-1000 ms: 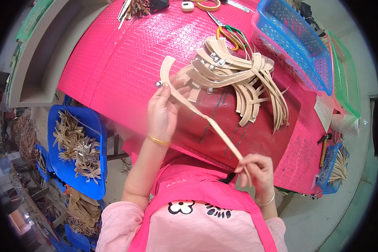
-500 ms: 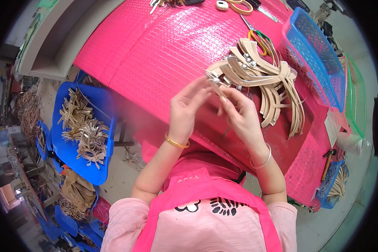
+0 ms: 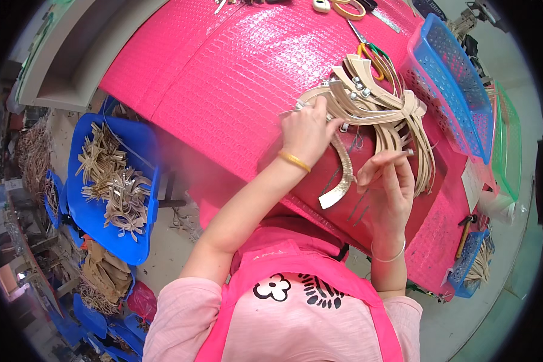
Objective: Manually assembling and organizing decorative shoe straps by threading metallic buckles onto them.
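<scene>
My left hand is closed at the left end of a bundle of beige straps with small silver buckles. From under its fingers a shiny gold strap curves down, its loose end lying on the dark red mat. My right hand is raised to the right of that strap, thumb and fingers drawn together. A small shiny bit shows by its fingertips, too small to name. Dark thread-like lines lie on the mat between my hands.
Scissors and a tape roll lie beyond the straps on the pink table. Blue baskets stand at the right, with a hammer below them. A blue chair at the left holds more strap bundles.
My hands, together before at the bundle's left end, have moved apart. The left shifted right onto the straps; the right moved right and nearer me. The gold strap now shows hanging down.
</scene>
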### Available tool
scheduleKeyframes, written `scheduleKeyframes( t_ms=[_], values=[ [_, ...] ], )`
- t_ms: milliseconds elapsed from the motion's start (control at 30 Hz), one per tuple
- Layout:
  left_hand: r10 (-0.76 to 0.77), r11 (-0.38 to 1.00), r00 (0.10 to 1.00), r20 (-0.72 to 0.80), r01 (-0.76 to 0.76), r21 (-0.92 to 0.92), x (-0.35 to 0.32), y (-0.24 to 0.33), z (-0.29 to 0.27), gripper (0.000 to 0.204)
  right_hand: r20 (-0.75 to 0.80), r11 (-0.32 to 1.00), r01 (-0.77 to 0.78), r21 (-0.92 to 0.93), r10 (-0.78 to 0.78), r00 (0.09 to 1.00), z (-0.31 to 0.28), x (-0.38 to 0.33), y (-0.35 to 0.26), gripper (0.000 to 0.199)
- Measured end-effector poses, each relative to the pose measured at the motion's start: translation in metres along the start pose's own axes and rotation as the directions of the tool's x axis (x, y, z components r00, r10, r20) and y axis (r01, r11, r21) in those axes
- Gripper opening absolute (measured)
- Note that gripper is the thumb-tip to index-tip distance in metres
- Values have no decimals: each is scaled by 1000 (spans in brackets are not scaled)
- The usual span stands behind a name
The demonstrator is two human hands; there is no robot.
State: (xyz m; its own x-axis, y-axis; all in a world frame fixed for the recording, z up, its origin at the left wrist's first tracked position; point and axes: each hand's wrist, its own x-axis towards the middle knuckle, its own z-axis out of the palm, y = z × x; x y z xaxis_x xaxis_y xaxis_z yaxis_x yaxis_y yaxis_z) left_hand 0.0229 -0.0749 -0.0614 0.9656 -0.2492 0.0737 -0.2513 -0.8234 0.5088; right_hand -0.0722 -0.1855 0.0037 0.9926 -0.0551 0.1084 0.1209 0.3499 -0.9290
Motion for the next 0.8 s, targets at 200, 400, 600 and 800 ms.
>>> scheduleKeyframes(
  t_ms=[200,400,600,800],
  values=[
    [-135,152,991,-16,5,-988,-14,-19,-28,12,101,921,310,237,-341,935,-35,-30,-35,12],
    [120,-433,977,176,211,-876,-24,-60,-3,16,186,844,-432,319,391,901,-38,-33,-40,14],
    [68,-366,964,256,263,-893,-35,-58,-1,18,-23,882,-345,-322,357,934,-3,9,16,17],
    [136,-301,943,303,331,-894,-41,-53,-22,20,-7,691,-120,-713,164,986,13,19,27,14]
  ],
)
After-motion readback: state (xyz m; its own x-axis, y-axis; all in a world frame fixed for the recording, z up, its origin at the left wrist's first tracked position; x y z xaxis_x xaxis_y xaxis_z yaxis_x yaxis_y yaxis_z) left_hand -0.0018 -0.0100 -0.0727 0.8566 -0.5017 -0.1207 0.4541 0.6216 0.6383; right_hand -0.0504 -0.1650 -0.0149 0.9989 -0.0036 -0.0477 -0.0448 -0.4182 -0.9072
